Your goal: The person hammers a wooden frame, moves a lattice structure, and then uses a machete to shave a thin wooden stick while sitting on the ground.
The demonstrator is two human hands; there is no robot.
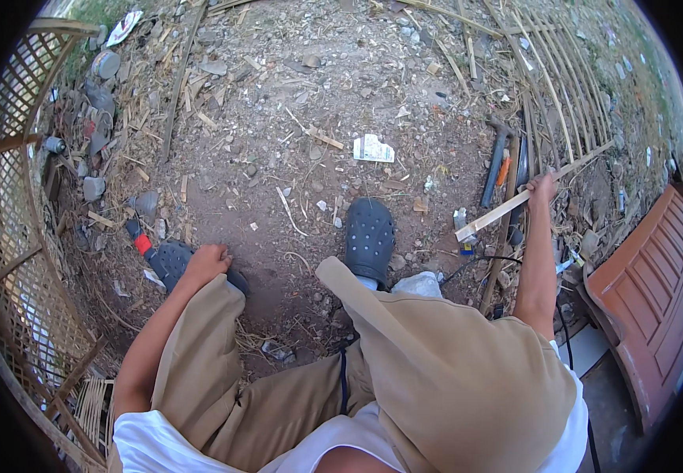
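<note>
My right hand (542, 188) is closed around a long pale wooden strip (493, 217), which slants from lower left to upper right. Beside that strip, on the ground, lie a hammer (490, 175) with a dark handle and a slim tool with an orange handle (504, 168). My left hand (211, 259) rests on my left knee with its fingers curled, and no object shows in it. Just beyond, next to my dark clog, is a black tool with a red band (143, 243); part of it is hidden behind the shoe.
Lattice wood panels (22, 110) stand along the left. At the upper right lies a slatted wooden frame (562, 87). A reddish-brown panel (649, 292) leans at the right, near a black cable (565, 331). Wood scraps, stones and a white label-like piece (374, 148) litter the dirt.
</note>
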